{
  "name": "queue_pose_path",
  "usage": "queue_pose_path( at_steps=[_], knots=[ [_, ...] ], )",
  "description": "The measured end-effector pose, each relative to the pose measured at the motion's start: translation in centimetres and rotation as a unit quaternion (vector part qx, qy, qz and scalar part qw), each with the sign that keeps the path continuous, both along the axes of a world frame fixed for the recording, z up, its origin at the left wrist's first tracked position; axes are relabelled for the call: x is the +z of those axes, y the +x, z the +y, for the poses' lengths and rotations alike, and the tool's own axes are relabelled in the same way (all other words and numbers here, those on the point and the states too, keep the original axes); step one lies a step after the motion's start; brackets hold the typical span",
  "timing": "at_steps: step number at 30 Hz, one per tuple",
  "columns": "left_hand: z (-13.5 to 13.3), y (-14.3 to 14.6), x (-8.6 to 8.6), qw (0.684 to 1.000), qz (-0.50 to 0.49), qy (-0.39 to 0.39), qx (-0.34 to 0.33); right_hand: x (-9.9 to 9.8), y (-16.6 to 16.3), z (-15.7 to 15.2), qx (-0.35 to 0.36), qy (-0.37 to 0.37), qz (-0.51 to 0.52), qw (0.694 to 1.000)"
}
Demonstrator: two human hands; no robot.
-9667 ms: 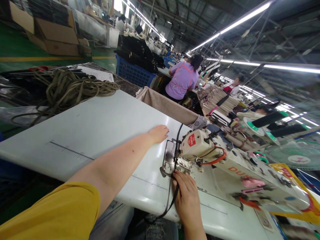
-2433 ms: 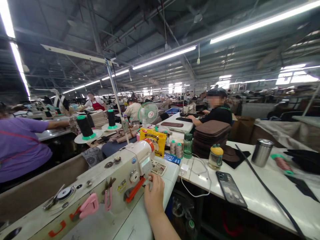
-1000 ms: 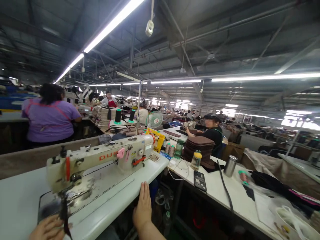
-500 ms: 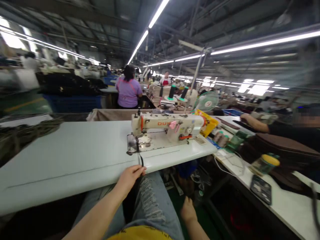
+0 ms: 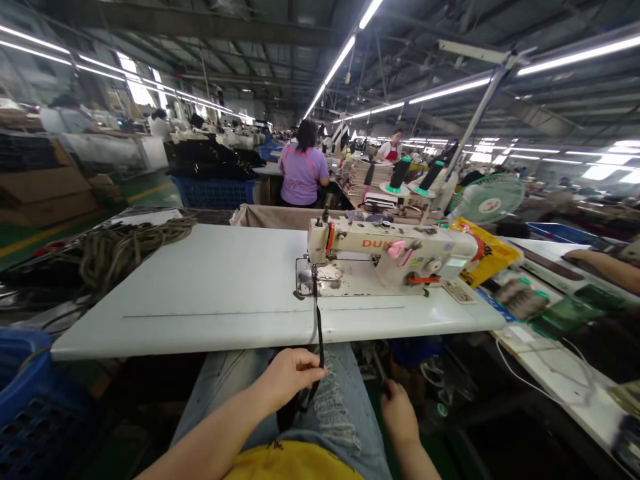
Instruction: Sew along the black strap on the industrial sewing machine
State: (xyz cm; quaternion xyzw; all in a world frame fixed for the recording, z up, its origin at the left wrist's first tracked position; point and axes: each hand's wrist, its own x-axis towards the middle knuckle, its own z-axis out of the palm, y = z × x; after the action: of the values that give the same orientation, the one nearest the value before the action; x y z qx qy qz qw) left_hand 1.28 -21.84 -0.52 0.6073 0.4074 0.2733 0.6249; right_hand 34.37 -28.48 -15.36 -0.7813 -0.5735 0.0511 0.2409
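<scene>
A cream sewing machine (image 5: 390, 257) stands on a white table (image 5: 210, 293). A black strap (image 5: 319, 327) runs down from its needle over the table's front edge. My left hand (image 5: 290, 375) pinches this strap just below the table edge, above my lap in torn jeans. My right hand (image 5: 399, 415) is lower, beside my right knee under the table, seen from the back; its fingers are curled down and I cannot see what they hold.
A heap of olive webbing (image 5: 120, 248) lies at the table's left end. A blue crate (image 5: 25, 400) is at lower left. A side table (image 5: 550, 320) on the right carries thread cones, a yellow packet and cables. A person in purple (image 5: 303, 175) sits behind, near a fan (image 5: 487, 198).
The view has swung left and settled on the sewing machine. My left hand has drawn the strap lower toward my lap. My right hand stays low by my knee.
</scene>
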Motion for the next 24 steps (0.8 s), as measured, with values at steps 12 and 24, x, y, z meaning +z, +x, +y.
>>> queue_pose_path(
  at_steps=[12,24],
  knots=[
    [0.6,-0.4,4.3,0.997,-0.06,0.022,-0.031,14.7,-10.2,10.2,0.286,0.265,-0.043,0.92],
    [3.2,-1.4,6.3,0.982,-0.064,0.129,-0.123,16.1,-13.0,19.3,0.39,0.196,-0.098,0.894]
  ],
)
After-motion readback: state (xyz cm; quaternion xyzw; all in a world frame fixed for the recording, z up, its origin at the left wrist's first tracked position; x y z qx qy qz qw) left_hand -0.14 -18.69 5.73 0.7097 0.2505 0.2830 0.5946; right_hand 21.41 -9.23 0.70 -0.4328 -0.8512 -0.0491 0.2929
